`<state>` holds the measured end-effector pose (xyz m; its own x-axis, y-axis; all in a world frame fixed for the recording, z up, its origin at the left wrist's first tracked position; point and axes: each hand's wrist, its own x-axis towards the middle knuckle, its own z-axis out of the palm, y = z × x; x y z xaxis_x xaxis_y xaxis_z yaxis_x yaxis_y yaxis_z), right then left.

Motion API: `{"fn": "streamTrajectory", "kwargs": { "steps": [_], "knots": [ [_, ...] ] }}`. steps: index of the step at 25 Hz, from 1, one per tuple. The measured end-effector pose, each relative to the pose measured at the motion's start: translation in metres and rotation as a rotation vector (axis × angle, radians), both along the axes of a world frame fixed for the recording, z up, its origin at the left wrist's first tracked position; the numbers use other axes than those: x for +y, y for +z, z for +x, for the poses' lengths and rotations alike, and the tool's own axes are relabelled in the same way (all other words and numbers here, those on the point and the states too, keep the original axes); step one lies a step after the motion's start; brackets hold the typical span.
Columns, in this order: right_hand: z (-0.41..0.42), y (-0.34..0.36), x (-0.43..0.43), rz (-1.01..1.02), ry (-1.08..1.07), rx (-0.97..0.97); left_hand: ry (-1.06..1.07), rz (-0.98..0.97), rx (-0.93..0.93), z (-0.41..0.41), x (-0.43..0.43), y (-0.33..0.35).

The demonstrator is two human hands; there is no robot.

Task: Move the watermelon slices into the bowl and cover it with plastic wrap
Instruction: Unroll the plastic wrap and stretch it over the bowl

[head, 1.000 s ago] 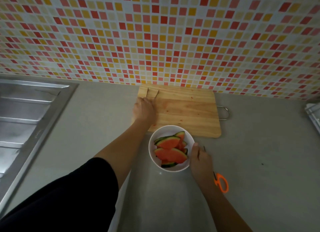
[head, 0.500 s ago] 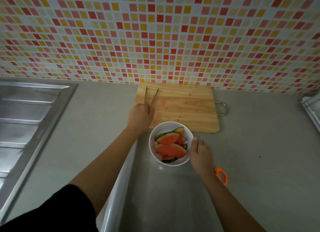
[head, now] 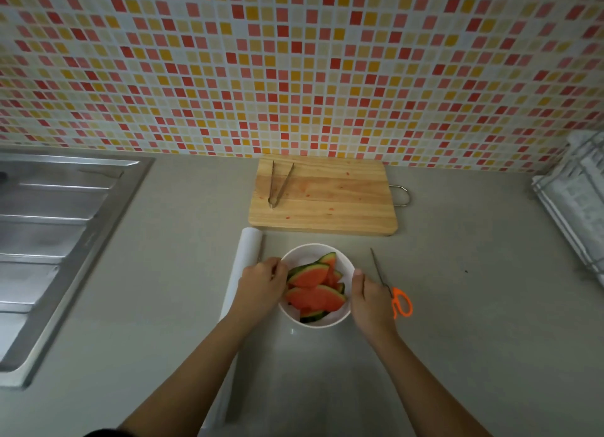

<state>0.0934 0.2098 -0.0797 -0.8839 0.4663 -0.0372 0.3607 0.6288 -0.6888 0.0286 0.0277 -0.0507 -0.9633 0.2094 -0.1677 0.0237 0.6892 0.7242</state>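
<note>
Gripping bowl (head: 308, 256) rim: left hand (head: 261, 281), right hand (head: 371, 297).

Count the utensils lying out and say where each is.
2. The tongs lie on the cutting board, near its left end; the orange-handled scissors lie on the counter, right of the bowl.

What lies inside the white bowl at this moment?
Several watermelon slices, red flesh with green rind, piled together. They cover the bottom of the bowl, so anything beneath is hidden; the left hand hides part of the rim.
</note>
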Motion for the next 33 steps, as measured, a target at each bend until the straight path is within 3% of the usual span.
{"fn": "streamTrajectory", "kwargs": {
  "steps": [5, 9, 11, 13, 16, 25, 29, 33],
  "knots": [
    [0.005, -0.005, -0.005, 0.033, -0.030, 0.056, 0.003, 0.021, 0.010, 0.010, -0.005, -0.001],
    [0.006, -0.005, -0.003, -0.028, -0.016, 0.058, 0.171, -0.078, 0.251, -0.006, -0.042, 0.001],
    [0.006, -0.004, -0.003, -0.029, 0.000, 0.035, 0.269, -0.101, 0.173, -0.014, -0.075, -0.006],
    [0.006, -0.002, -0.002, -0.017, 0.015, -0.012, 0.279, -0.074, -0.035, -0.016, -0.098, -0.017],
    [0.005, 0.002, 0.000, -0.061, 0.033, -0.065, 0.212, 0.110, -0.309, -0.013, -0.104, -0.028],
    [0.008, 0.011, -0.004, -0.097, -0.010, 0.056, 0.115, 0.142, -0.370, -0.017, -0.088, -0.035],
    [0.012, 0.028, -0.010, -0.017, -0.054, 0.272, 0.139, 0.421, -0.444, -0.013, -0.099, -0.028],
    [0.018, 0.050, -0.030, -0.110, -0.027, 0.434, 0.138, 0.793, -0.402, -0.018, -0.103, -0.004]
  ]
}}
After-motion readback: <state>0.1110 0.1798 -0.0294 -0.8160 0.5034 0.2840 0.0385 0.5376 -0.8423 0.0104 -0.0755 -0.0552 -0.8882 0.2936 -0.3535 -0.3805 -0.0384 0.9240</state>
